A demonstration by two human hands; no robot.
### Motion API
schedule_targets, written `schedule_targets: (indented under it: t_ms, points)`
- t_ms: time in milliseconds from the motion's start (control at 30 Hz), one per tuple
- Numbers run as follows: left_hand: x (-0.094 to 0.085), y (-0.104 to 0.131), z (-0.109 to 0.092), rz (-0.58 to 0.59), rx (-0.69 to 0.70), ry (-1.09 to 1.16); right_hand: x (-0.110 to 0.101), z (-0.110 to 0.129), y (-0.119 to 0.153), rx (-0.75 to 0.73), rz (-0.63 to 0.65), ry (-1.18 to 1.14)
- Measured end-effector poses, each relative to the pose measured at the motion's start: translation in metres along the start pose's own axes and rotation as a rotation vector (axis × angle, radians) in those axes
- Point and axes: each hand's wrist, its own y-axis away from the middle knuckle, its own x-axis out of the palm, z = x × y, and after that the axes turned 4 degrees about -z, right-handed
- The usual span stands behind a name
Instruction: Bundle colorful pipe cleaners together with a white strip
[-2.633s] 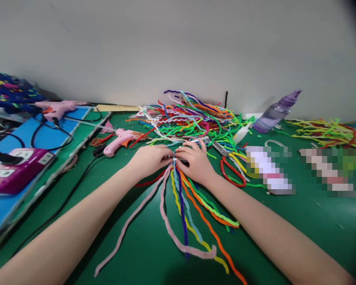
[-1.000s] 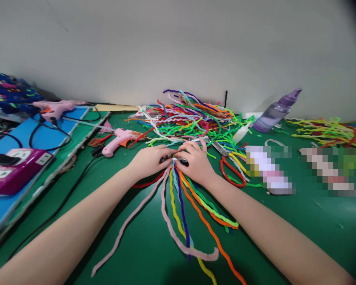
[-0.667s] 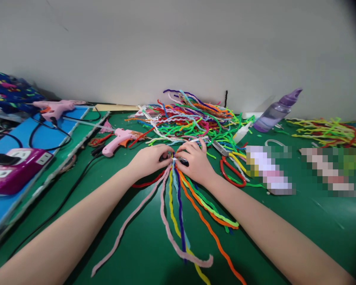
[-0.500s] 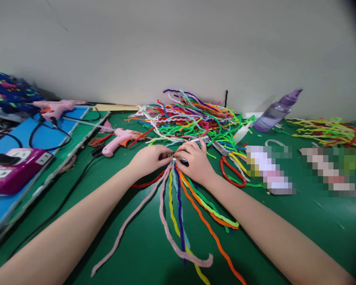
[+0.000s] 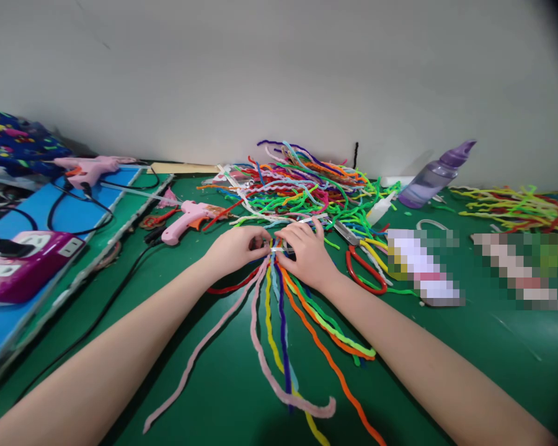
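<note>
Several pipe cleaners [image 5: 284, 322] in pink, yellow, blue, purple, orange and green fan out toward me over the green table. Their gathered end carries a narrow white band [image 5: 275, 249]. My left hand [image 5: 239, 248] pinches the gathered end from the left, thumb and fingers closed. From the right, my right hand [image 5: 304, 251] grips the same spot with curled fingers. The fingertips of both hands almost meet and partly cover the band. Just beyond lies a big heap of loose pipe cleaners [image 5: 302, 179].
Left are a pink glue gun [image 5: 186, 220], another glue gun [image 5: 90, 168] and a purple power strip [image 5: 30, 263]. Right are red-handled scissors [image 5: 365, 269], a white glue bottle [image 5: 380, 208], a purple water bottle [image 5: 434, 176] and yellow-green pipe cleaners [image 5: 516, 207]. The wall [image 5: 279, 74] stands behind.
Both hands stay at the gathered end; the fingers shift very slightly and more of the white band shows between them. The fanned pipe cleaners keep their places.
</note>
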Motion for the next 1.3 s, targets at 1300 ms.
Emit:
schedule_targets:
  t_ms: [1300]
  points:
    - [0.011, -0.001, 0.002, -0.103, 0.028, -0.217, -0.002, 0.003, 0.000, -0.030, 0.009, 0.027]
